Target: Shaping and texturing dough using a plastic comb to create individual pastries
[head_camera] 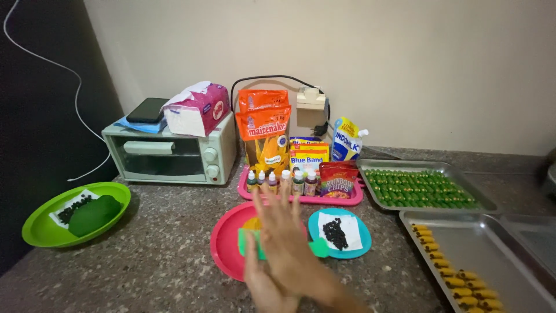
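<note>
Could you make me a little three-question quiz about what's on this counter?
1. True or false: the green bowl lies right of the red plate.
2. Which tray holds green pieces? A) far tray B) near tray
3. What lies on the blue plate?

Key: 1. False, it lies left. 2. A; the near tray holds yellow pieces. 3. White paper with small dark bits.

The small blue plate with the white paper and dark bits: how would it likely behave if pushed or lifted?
The blue plate looks like light plastic, so it would probably slide easily on the stone counter. The dark bits lie loose on a white paper, so a tilt or jolt would likely scatter them. The paper itself seems thin and could shift.
</note>
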